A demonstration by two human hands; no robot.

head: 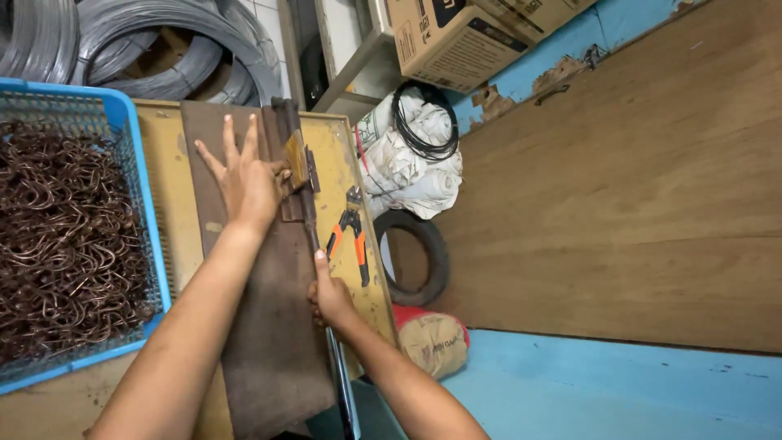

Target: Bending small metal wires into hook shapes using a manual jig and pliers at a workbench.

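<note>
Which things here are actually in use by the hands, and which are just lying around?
In use:
- left hand flat on the brown metal plate
- right hand gripping the lever bar

Lying about:
- orange-handled pliers
- blue basket of bent wire hooks
- wire coils
- tyre
- cardboard box

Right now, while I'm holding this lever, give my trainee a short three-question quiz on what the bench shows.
1. True or false: the left hand lies flat with fingers spread on the brown metal plate.
2. What does the right hand grip? A) the orange-handled pliers B) the long lever bar C) the tyre
3. What fills the blue basket?

Key: 1 true. 2 B; the pliers lie untouched on the yellow bench beside it. 3 bent brown wire hooks.
</note>
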